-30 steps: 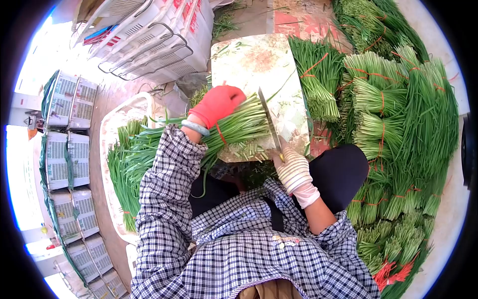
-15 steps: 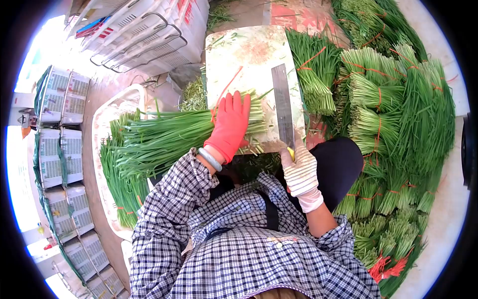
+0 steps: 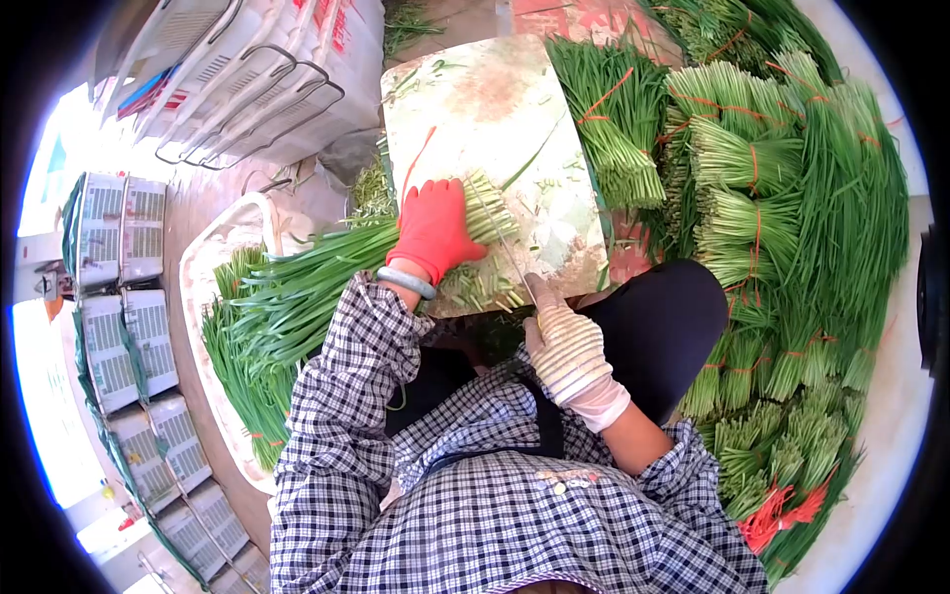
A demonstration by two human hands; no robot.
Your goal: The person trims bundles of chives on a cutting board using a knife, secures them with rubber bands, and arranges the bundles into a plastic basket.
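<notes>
A bunch of green garlic chives (image 3: 322, 267) lies with its pale stem ends on the white cutting board (image 3: 495, 89). My left hand (image 3: 433, 228), in a red glove, is wrapped over the bunch near those ends, thumb on the right side. In my right hand (image 3: 569, 351), in a striped white glove, is a knife (image 3: 508, 243), whose handle is mostly hidden by the fingers. The blade is seen nearly edge-on, across the stem ends just right of my left hand. Cut stem bits lie on the board around it. An orange tie (image 3: 420, 163) sticks up beside my left fingers.
Tied chive bundles (image 3: 757, 228) are stacked on the right, with orange ties (image 3: 767, 520) at lower right. A white tub (image 3: 198, 287) with more chives stands on the left. White crates (image 3: 267, 84) are piled at upper left; more crates (image 3: 129, 337) line the far left.
The knife has swung left from lying broadside on the board to edge-on over the stem ends. My right hand moved left with it. My left thumb now shows spread to the right.
</notes>
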